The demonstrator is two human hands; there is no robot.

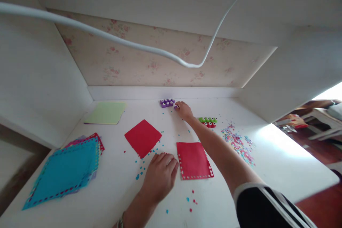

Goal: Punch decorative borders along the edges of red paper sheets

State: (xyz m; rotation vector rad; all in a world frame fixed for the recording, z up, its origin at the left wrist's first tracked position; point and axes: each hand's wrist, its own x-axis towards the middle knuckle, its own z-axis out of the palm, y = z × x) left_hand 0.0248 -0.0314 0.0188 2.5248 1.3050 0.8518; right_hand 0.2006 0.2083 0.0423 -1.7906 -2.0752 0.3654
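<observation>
Hands first in the head view, from my remote seat: the right hand (pixel 184 110) has its fingers nearly together at a purple piece (pixel 177 107), just beside the purple set (pixel 167 103); I can't tell if it's gripped. Guessing the set sits far back on the desk (pixel 219 203) to stay off the paper. The left hand (pixel 161 171), half-curled, hidden palm (holding anything? can't tell), rests near the dotted sheet (pixel 195 160), probably for support.

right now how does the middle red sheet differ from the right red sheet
The middle red sheet shows no dotted border; the right red sheet has white dots along three edges. The middle red sheet is turned like a diamond; the right red sheet sits nearly square-on. Both are red, lying on the white table.
</observation>
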